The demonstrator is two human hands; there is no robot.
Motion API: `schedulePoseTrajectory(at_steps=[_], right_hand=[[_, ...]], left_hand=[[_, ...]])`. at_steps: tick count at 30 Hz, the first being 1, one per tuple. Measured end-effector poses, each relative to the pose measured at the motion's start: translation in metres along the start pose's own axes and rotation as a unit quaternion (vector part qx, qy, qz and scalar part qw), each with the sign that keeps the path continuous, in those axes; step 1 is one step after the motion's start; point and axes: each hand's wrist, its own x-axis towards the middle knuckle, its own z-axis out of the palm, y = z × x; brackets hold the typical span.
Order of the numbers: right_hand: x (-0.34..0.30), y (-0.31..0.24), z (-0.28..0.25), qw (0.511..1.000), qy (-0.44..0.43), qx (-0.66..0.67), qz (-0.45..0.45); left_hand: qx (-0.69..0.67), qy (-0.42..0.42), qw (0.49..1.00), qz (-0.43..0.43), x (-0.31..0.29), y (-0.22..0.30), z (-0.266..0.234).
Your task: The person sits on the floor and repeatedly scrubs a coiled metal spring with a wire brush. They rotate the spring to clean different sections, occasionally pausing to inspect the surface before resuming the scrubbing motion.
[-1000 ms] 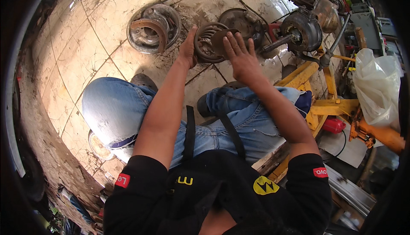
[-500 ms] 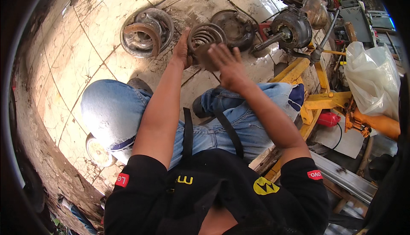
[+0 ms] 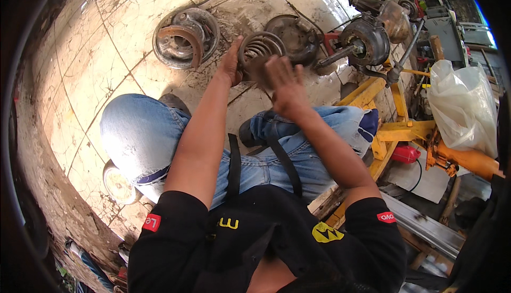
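A rusty coil spring (image 3: 262, 42) is held up over the tiled floor in front of my knees. My left hand (image 3: 229, 66) grips its left side, thumb upward. Against the spring's near side my right hand (image 3: 288, 91) presses a dark brown, flat piece (image 3: 259, 70), blurred by motion; its exact kind cannot be made out. Just left of the spring lies a round brake backing plate (image 3: 212, 25) with a curved brake shoe (image 3: 197, 50) on it. A second, darker backing plate (image 3: 295, 40) lies behind and to the right.
A greasy axle assembly (image 3: 372, 42) rests at the right by a yellow metal stand (image 3: 391, 130). Beyond are a clear plastic bag (image 3: 460, 101), an orange tool (image 3: 468, 157) and a red object (image 3: 405, 153). Beside my left knee lies a pale round disc (image 3: 118, 184).
The right hand and the dark piece have shifted slightly along the spring. My left hand keeps its grip, and the view has moved a little.
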Motion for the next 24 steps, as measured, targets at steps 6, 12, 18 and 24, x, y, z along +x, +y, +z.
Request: schedulePoseTrajectory(at_steps=[6,12,18,24], right_hand=[[-0.001,-0.01,0.0,0.996,-0.061,0.003,-0.067],[0.008,0.0,0.014,0.999,0.024,0.029,-0.025],[0.02,0.003,0.007,0.999,0.024,0.029,0.031],[0.02,0.011,0.004,0.998,0.024,0.026,0.046]], left_hand=[[-0.037,0.042,0.998,-0.01,0.032,-0.016,-0.03],[-0.052,0.09,0.995,-0.003,0.0,-0.008,0.012],[-0.124,0.063,0.99,0.023,0.025,-0.042,-0.014],[-0.013,0.033,0.999,0.041,0.03,-0.044,-0.026]])
